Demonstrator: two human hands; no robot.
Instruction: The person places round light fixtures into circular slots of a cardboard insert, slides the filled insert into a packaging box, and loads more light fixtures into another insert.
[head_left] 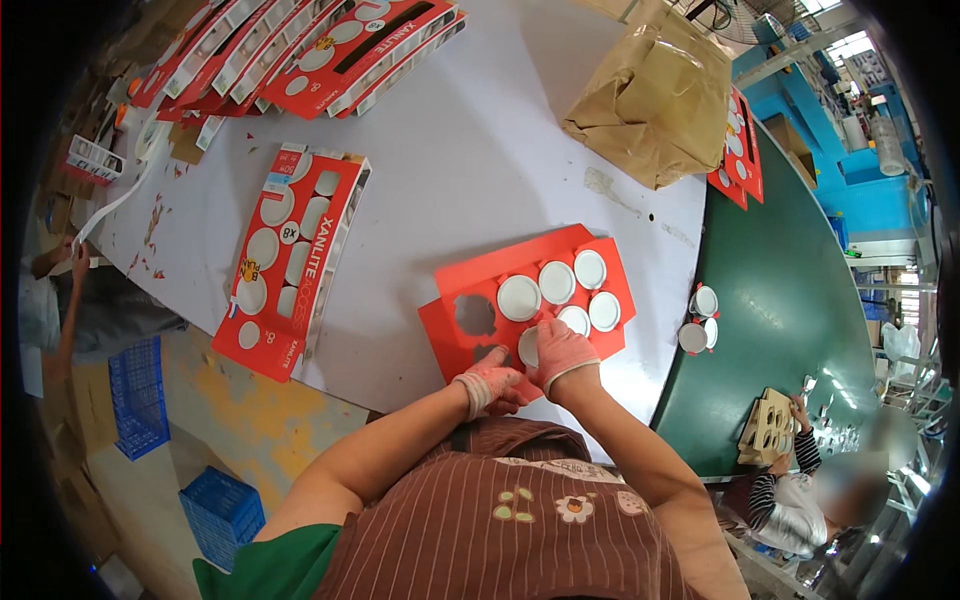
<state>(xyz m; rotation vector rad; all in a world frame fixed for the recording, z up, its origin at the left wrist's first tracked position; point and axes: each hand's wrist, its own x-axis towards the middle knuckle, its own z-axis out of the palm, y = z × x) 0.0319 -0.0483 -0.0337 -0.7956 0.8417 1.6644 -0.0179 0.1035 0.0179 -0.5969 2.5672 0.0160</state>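
Note:
A red card sheet [455,275] with round holes lies in front of me on the pale table. Several white round discs [519,298] sit in its holes; two holes at its left side have no disc. My right hand [567,358], in a thin pale glove, has its fingers closed round a white disc [528,346] in the near row, partly hidden by the fingers. My left hand [490,385], also gloved, pinches the card's near edge, thumb by the near open hole and the other fingers low at the edge.
A filled red carton [290,260] lies to the left, with several stacked cartons [330,55] behind. A brown paper parcel [655,95] stands far right. Loose discs [698,325] rest on the green table [770,270]. There a co-worker handles a beige holed tray [768,428]. Blue crates [222,515] stand on the floor.

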